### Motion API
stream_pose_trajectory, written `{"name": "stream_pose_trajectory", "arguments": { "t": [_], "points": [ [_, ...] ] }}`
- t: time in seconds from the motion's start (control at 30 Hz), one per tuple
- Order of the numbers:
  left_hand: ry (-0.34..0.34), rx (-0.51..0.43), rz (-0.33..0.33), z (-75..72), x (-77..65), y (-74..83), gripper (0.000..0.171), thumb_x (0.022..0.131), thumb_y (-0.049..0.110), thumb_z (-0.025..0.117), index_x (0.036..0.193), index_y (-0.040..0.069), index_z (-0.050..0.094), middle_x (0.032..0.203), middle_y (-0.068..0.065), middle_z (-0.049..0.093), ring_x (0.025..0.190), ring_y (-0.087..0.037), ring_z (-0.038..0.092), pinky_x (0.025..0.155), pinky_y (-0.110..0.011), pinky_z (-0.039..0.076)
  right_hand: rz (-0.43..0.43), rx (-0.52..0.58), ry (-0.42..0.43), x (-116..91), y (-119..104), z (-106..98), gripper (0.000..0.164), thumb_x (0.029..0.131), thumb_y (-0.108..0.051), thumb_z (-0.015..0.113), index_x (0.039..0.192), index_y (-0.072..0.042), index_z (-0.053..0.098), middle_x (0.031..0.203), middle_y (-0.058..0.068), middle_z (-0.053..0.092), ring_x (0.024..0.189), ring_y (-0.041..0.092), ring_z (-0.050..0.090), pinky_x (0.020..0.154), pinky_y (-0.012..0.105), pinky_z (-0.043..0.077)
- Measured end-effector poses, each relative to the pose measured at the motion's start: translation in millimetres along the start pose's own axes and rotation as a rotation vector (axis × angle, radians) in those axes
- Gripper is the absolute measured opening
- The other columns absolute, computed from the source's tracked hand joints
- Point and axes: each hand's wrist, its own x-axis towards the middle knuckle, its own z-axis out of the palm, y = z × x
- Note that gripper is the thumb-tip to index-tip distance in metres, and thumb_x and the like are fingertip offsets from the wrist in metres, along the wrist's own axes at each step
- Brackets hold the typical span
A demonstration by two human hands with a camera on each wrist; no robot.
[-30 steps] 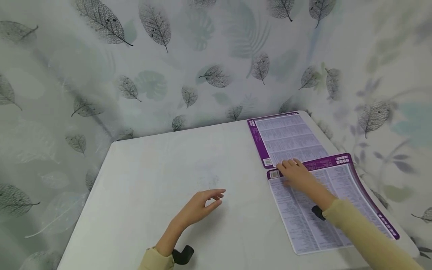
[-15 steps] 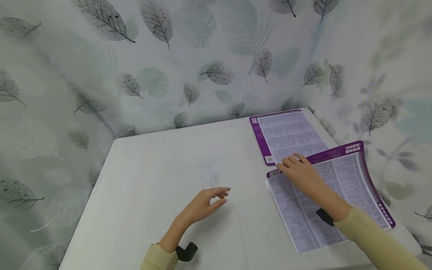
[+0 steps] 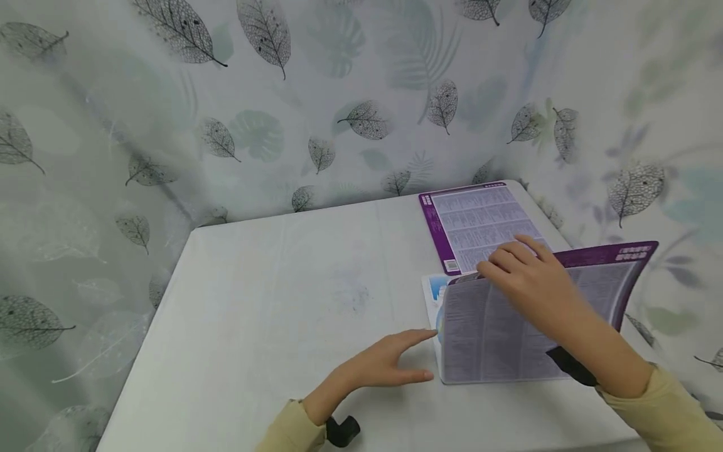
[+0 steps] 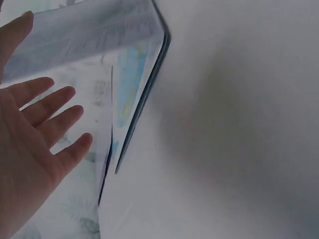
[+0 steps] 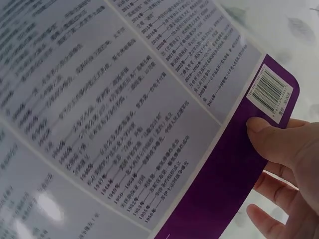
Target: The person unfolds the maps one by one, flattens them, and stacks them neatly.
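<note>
In the head view my right hand (image 3: 533, 289) holds up the far edge of a purple-bordered printed sheet (image 3: 491, 339), which stands tilted and bends toward the right. The right wrist view shows the thumb pressed on the purple border beside a barcode (image 5: 270, 93), fingers behind the sheet. My left hand (image 3: 381, 364) is spread at the sheet's left side, index fingertip by its edge; whether they touch I cannot tell. From under the lifted sheet peeks a sheet with a blue picture (image 3: 430, 292), whose blue and yellow print (image 4: 130, 84) shows in the left wrist view.
A second purple-bordered sheet (image 3: 480, 220) lies flat at the back right of the white table (image 3: 282, 301). Leaf-patterned cloth (image 3: 361, 163) rises behind the table and along both sides. Dark wrist mounts (image 3: 343, 432) sit below both hands.
My right hand has raised the front sheet from nearly flat to steeply tilted, uncovering the blue-pictured sheet beneath. The left hand has moved right to its edge, fingers spread wider.
</note>
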Motion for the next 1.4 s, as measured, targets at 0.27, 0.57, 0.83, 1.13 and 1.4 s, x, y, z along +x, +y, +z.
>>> {"name": "stream_pose_trajectory", "arguments": {
  "t": [0.27,0.57,0.83,1.13,1.4],
  "points": [
    [0.064,-0.008,0.041,0.0,12.2,-1.5,0.075,0.087,0.027,0.069,0.148,0.018,0.027,0.135,0.002,0.049,0.121,-0.007,0.044,0.099,-0.027,0.035,-0.009,0.02,0.077,19,-9,-32,0.032,0.065,0.014,0.067,0.093,-0.003,0.063,0.084,0.012,0.058,0.086,0.035,0.054,0.099,0.053,0.032],
    [0.184,-0.04,0.08,-9.1,14.4,-5.7,0.048,0.083,0.011,0.072,0.128,0.008,0.056,0.123,0.0,0.06,0.108,-0.006,0.055,0.089,-0.02,0.042,-0.071,0.128,0.27,44,-26,-61,0.021,0.078,0.016,0.059,0.093,0.002,0.065,0.085,0.019,0.06,0.084,0.041,0.054,0.099,0.056,0.029],
    [0.371,0.046,0.111,-24.2,17.0,1.7,0.032,0.081,0.007,0.074,0.112,0.005,0.067,0.106,-0.003,0.067,0.098,-0.008,0.061,0.082,-0.023,0.048,-0.126,0.255,0.457,63,-31,-66,0.025,0.099,-0.007,0.045,0.09,0.0,0.067,0.084,0.015,0.061,0.08,0.038,0.055,0.098,0.055,0.033],
    [0.36,0.115,0.125,-40.1,18.5,9.8,0.027,0.086,0.009,0.069,0.112,0.004,0.067,0.102,-0.004,0.068,0.094,-0.008,0.062,0.075,-0.019,0.048,-0.18,0.293,0.592,63,-17,-47,0.025,0.085,0.003,0.054,0.097,-0.009,0.072,0.09,0.009,0.065,0.088,0.034,0.059,0.092,0.063,0.033],
    [0.448,0.165,0.142,-49.4,15.2,16.3,0.019,0.085,0.006,0.068,0.104,0.003,0.07,0.096,-0.006,0.069,0.09,-0.013,0.064,0.071,-0.022,0.05,-0.171,0.247,0.63,77,-14,-45,0.031,0.08,0.006,0.062,0.104,-0.012,0.072,0.102,0.005,0.067,0.099,0.032,0.06,0.094,0.064,0.03]
  ]
}}
